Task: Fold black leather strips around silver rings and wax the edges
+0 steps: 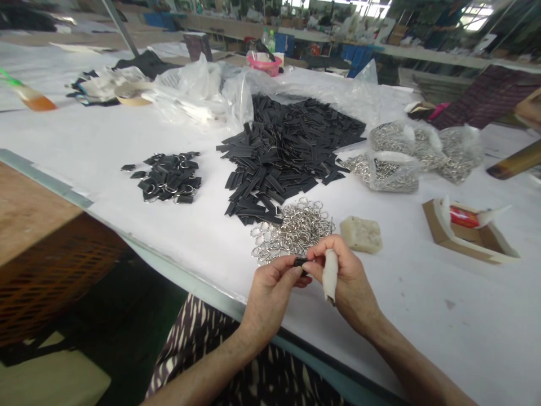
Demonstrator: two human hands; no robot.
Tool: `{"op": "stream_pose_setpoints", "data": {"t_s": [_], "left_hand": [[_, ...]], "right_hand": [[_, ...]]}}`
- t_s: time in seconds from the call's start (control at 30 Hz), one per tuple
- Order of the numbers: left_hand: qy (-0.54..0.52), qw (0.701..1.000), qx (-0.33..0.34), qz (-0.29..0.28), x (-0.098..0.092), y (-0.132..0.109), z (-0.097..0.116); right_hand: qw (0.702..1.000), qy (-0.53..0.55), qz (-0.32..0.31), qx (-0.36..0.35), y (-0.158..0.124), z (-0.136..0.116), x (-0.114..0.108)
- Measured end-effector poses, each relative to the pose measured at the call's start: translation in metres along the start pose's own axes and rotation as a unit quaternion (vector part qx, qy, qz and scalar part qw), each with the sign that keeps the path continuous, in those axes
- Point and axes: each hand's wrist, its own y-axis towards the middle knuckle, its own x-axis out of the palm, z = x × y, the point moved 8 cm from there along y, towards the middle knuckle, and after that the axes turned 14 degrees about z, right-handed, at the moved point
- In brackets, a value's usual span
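Observation:
My left hand (270, 287) pinches a small folded black strip (301, 263) between thumb and fingertips. My right hand (349, 279) is closed too, its thumb and fingertip against the same strip. A tool with a white-wrapped handle (330, 276) is tucked in my right hand, and a thin point shows above the fingers. Just beyond my hands lies a heap of metal rings (296, 228). A large pile of flat black strips (283, 146) spreads behind it. To the left sits a smaller pile of black tabs fitted with rings (171, 177). Whether the held strip has a ring is hidden.
A yellowish block (360, 234) stands right of the rings. Farther right are bags of rings (393, 172) and an open cardboard box (469, 245) with a red item. Clear plastic sheeting (207, 93) lies behind. An orange crate (51, 276) stands below the table's left edge.

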Motion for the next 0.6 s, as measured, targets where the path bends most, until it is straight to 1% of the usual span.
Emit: {"op": "stream_pose_setpoints", "data": {"t_s": [0.07, 0.17, 0.23, 0.3, 0.33, 0.37, 0.43, 0.5, 0.53, 0.6], "left_hand": [[0.026, 1.000, 0.008, -0.004, 0.000, 0.000, 0.001], [0.072, 0.997, 0.031, 0.021, -0.005, 0.002, 0.004], [0.109, 0.990, 0.081, 0.040, -0.008, 0.003, 0.012], [0.141, 0.979, 0.139, 0.047, -0.009, 0.002, 0.021], [0.149, 0.978, 0.143, 0.042, -0.008, 0.002, 0.021], [0.146, 0.981, 0.124, 0.028, -0.006, 0.002, 0.019], [0.105, 0.994, 0.037, -0.017, 0.000, 0.003, 0.007], [0.043, 0.996, -0.039, -0.062, 0.007, 0.002, -0.001], [0.016, 0.995, -0.059, -0.075, 0.010, 0.001, -0.002], [-0.014, 0.993, -0.081, -0.081, 0.012, 0.001, -0.002]], "right_hand": [[1.000, -0.004, -0.006, -0.001, 0.001, 0.000, 0.000], [1.000, -0.003, -0.009, -0.005, 0.002, -0.002, -0.001], [1.000, 0.002, -0.010, -0.007, 0.002, -0.003, -0.001], [1.000, 0.006, -0.012, -0.007, 0.003, -0.004, -0.001], [1.000, 0.009, -0.014, -0.008, 0.003, -0.004, -0.001], [1.000, 0.011, -0.015, -0.009, 0.003, -0.005, -0.002], [1.000, 0.010, -0.015, -0.013, 0.003, -0.005, -0.002], [1.000, 0.007, -0.011, -0.015, 0.004, -0.005, -0.004], [1.000, 0.004, -0.010, -0.015, 0.004, -0.004, -0.004], [1.000, 0.005, -0.009, -0.013, 0.005, -0.003, -0.004]]}}
